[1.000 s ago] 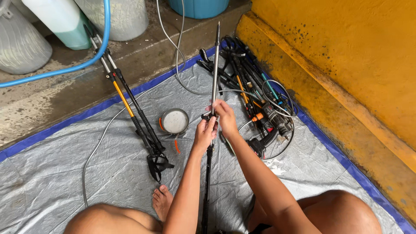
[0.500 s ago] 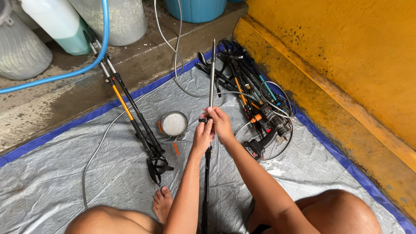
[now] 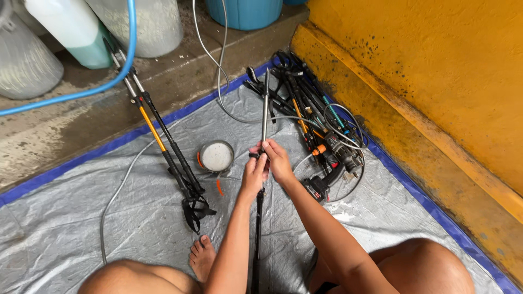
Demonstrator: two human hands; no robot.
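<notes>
Grey tarpaulin with a blue border covers the floor where we sit, bare legs to either side and one foot pointing forward. Both of our hands meet on a long trekking pole that runs from between our knees straight away from us. Our left hand has its fingers curled shut around the pole at the joint where the dark lower section meets the silver upper section. Our right hand grips the same joint from the other side, fingers closed, touching the left hand. The silver section lies over the tarpaulin and ends near its far edge.

Left of the hands, just beside them, stands a small round tin with a pale, whitish top and an orange mark on its side. Further left lie two more poles, black with an orange section, straps at the near end. To the right, a heap of black poles and cords rests against the yellow wall.

Beyond the tarpaulin, on wet concrete: a white and pale green jug, translucent containers, a blue bucket, a blue hose. No labels are legible on any of these.
</notes>
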